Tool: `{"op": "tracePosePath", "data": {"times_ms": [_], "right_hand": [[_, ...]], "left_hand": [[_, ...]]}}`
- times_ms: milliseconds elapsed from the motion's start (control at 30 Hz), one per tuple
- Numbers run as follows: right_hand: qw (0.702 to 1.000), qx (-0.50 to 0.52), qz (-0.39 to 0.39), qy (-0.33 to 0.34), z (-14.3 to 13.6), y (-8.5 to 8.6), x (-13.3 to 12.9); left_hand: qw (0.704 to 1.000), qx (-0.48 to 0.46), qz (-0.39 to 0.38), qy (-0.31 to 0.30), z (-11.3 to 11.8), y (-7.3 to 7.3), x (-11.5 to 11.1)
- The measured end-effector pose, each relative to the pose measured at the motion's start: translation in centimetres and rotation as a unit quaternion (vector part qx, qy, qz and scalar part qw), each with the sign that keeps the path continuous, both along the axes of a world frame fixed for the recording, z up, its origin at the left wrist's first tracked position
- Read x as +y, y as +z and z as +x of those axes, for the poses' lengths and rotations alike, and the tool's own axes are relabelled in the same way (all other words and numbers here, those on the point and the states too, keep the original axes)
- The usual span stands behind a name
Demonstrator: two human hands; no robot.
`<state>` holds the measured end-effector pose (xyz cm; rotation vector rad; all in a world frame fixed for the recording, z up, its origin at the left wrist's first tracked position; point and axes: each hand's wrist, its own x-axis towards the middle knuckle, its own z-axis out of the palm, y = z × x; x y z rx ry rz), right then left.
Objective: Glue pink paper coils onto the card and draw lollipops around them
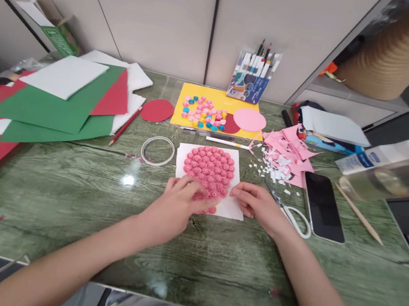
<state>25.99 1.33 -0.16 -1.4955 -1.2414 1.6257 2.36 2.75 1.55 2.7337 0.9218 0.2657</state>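
A round cluster of pink rolled-paper coils (209, 164) lies on a white sheet of paper (233, 210) in front of me. My left hand (177, 203) rests over the lower left of the cluster, its fingers spread and touching the coils; it hides some of them. My right hand (258, 206) is at the right edge of the sheet, thumb and fingers pinched together. What those fingertips hold, if anything, is too small to tell. White-handled scissors (297, 221) lie just right of this hand. A roll of tape (157, 151) sits left of the sheet.
Behind are a yellow sheet (185, 91) with colourful small pieces, a pink oval (249, 120) and a marker pack (251, 77). Pink paper scraps (287, 146), a phone (324, 207) and a wooden stick (361, 215) lie right. Green sheets (55, 107) and a red pencil (125, 125) lie left.
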Motion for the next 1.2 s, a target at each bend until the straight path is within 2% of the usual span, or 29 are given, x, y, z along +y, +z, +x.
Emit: {"op": "tracePosePath", "data": {"times_ms": [67, 133, 200, 267, 333, 400, 467, 733, 900, 1000, 1100, 1200], "right_hand": [[1.0, -0.012, 0.007, -0.001, -0.1, 0.1, -0.1], [0.999, -0.044, 0.02, 0.01, -0.4, 0.3, -0.3], [0.992, -0.109, 0.056, 0.03, -1.0, 0.4, -0.6], [0.971, -0.207, 0.112, 0.039, -1.9, 0.4, -1.1], [0.935, -0.315, 0.158, 0.04, -2.8, 0.4, -1.6], [0.9, -0.396, 0.174, 0.047, -3.5, 0.3, -2.0], [0.881, -0.438, 0.171, 0.057, -3.9, 0.2, -2.2], [0.865, -0.471, 0.154, 0.076, -3.8, -0.1, -2.1], [0.873, -0.46, 0.148, 0.073, -4.1, 0.1, -2.5], [0.896, -0.413, 0.159, 0.037, -4.1, -0.1, -2.7], [0.928, -0.328, 0.179, -0.012, -3.8, -0.5, -2.5], [0.943, -0.268, 0.194, -0.042, -3.1, -0.6, -1.9]], "left_hand": [[0.997, -0.032, 0.054, 0.053, -0.5, -0.1, 1.3], [0.982, -0.005, 0.12, 0.147, -1.2, -0.4, 2.8], [0.959, 0.042, 0.153, 0.234, -1.9, -0.9, 4.0], [0.935, 0.092, 0.164, 0.301, -2.5, -1.3, 4.8], [0.921, 0.127, 0.165, 0.33, -2.9, -1.6, 5.1], [0.92, 0.137, 0.161, 0.33, -3.1, -1.8, 5.1], [0.925, 0.133, 0.154, 0.322, -3.1, -1.8, 4.9], [0.942, 0.083, 0.122, 0.302, -2.5, -1.2, 4.6], [0.968, 0.015, 0.075, 0.238, -1.5, -0.6, 3.9], [0.978, -0.07, 0.037, 0.194, -0.8, -0.3, 3.0], [0.97, -0.165, -0.01, 0.18, -0.2, -0.3, 2.0], [0.96, -0.192, -0.04, 0.2, 0.1, -0.7, 1.5]]}}
